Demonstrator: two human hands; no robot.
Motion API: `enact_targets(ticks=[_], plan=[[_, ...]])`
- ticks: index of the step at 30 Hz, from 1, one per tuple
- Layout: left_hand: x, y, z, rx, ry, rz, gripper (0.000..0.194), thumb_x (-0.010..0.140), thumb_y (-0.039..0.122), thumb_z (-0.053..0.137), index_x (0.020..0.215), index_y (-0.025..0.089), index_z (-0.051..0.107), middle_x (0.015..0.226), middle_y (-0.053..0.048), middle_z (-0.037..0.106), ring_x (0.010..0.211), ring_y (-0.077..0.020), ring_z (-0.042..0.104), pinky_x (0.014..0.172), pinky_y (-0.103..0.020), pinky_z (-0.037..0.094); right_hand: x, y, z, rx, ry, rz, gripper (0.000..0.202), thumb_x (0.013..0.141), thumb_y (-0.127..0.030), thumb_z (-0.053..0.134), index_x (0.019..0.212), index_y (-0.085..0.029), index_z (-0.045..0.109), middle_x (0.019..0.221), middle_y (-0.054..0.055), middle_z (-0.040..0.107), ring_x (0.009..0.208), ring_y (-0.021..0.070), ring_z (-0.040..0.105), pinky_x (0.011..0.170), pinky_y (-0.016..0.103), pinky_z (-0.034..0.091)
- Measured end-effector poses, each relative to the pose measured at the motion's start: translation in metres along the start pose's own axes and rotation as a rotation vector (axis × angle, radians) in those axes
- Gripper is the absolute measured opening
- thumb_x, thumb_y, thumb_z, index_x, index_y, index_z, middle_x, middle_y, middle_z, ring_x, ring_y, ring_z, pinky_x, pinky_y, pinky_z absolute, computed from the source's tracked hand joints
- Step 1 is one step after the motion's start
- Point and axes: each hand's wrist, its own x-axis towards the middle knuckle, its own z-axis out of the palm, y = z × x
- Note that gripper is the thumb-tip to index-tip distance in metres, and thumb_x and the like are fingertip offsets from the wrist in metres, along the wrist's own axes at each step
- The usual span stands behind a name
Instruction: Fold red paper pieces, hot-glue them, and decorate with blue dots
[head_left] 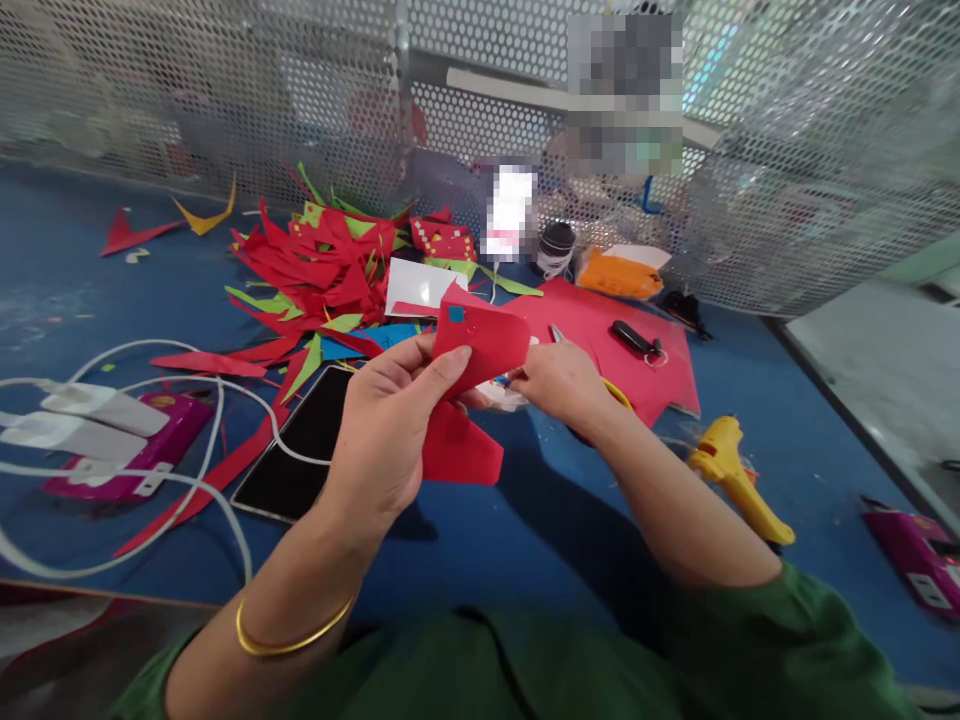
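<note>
Between thumb and fingers, my left hand (386,430) grips a cut piece of red paper (487,345). A small blue square sits near its upper left corner, and another red flap (461,450) hangs below the hand. My right hand (559,378) is just right of the paper, its fingers pinched together over a small clear packet (504,397) with coloured bits. Whatever those fingertips hold is too small to make out. Scissors (616,392) with yellow handles lie partly hidden behind my right hand.
A heap of red and green paper scraps (322,260) covers the back left. A dark tablet (300,445), white cables and a purple power strip (135,450) lie left. A red sheet (664,345), an orange packet (619,275) and a yellow glue gun (739,480) are right. Perforated metal panels stand behind.
</note>
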Motion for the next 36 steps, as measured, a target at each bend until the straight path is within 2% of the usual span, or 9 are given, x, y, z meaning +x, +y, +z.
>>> enact_targets(ticks=[6, 13, 22, 26, 31, 36], plan=[[0.000, -0.001, 0.000, 0.004, -0.003, 0.007, 0.019, 0.073, 0.032, 0.081, 0.082, 0.019, 0.071, 0.068, 0.001, 0.068, 0.054, -0.0117, 0.065, 0.047, -0.018, 0.052, 0.007, -0.002, -0.002, -0.023, -0.034, 0.018, 0.023, 0.084, -0.026, 0.058, 0.096, -0.019, 0.076, 0.098, 0.011, 0.077, 0.087, 0.0240, 0.068, 0.065, 0.030, 0.041], [0.001, -0.003, 0.000, 0.026, 0.004, 0.017, 0.021, 0.073, 0.034, 0.080, 0.084, 0.018, 0.071, 0.064, 0.001, 0.068, 0.056, -0.0136, 0.066, 0.046, -0.019, 0.051, 0.013, -0.004, -0.001, -0.059, -0.021, 0.020, 0.025, 0.086, -0.022, 0.054, 0.099, -0.016, 0.075, 0.101, 0.014, 0.076, 0.092, 0.0259, 0.069, 0.066, 0.029, 0.042], [0.000, -0.001, 0.003, 0.016, -0.002, 0.004, 0.017, 0.074, 0.032, 0.080, 0.083, 0.019, 0.072, 0.064, 0.002, 0.067, 0.055, -0.0121, 0.064, 0.045, -0.018, 0.050, 0.015, -0.003, 0.005, -0.075, 0.013, -0.054, 0.024, 0.086, -0.018, 0.054, 0.100, -0.016, 0.073, 0.106, 0.014, 0.075, 0.097, 0.0269, 0.068, 0.070, 0.030, 0.043], [-0.001, -0.001, 0.002, 0.044, 0.008, 0.005, 0.021, 0.073, 0.034, 0.080, 0.085, 0.019, 0.071, 0.066, 0.000, 0.068, 0.056, -0.0137, 0.066, 0.045, -0.019, 0.051, 0.016, -0.003, 0.004, -0.070, 0.004, -0.067, 0.021, 0.085, -0.019, 0.056, 0.096, -0.016, 0.074, 0.102, 0.014, 0.076, 0.095, 0.0275, 0.069, 0.069, 0.030, 0.043], [0.000, -0.002, 0.002, 0.058, 0.008, 0.008, 0.021, 0.074, 0.034, 0.079, 0.085, 0.019, 0.071, 0.072, -0.001, 0.071, 0.057, -0.0144, 0.066, 0.044, -0.020, 0.051, 0.016, -0.004, 0.003, -0.052, 0.017, -0.086, 0.025, 0.087, -0.016, 0.054, 0.103, -0.017, 0.072, 0.109, 0.015, 0.074, 0.099, 0.0268, 0.068, 0.070, 0.031, 0.042], [0.000, -0.002, 0.001, 0.044, 0.001, 0.014, 0.020, 0.073, 0.034, 0.080, 0.085, 0.020, 0.071, 0.069, 0.000, 0.070, 0.057, -0.0143, 0.066, 0.045, -0.021, 0.051, 0.015, -0.002, 0.004, -0.034, -0.005, -0.107, 0.021, 0.086, -0.015, 0.055, 0.095, -0.017, 0.073, 0.104, 0.014, 0.075, 0.095, 0.0260, 0.068, 0.070, 0.031, 0.042]])
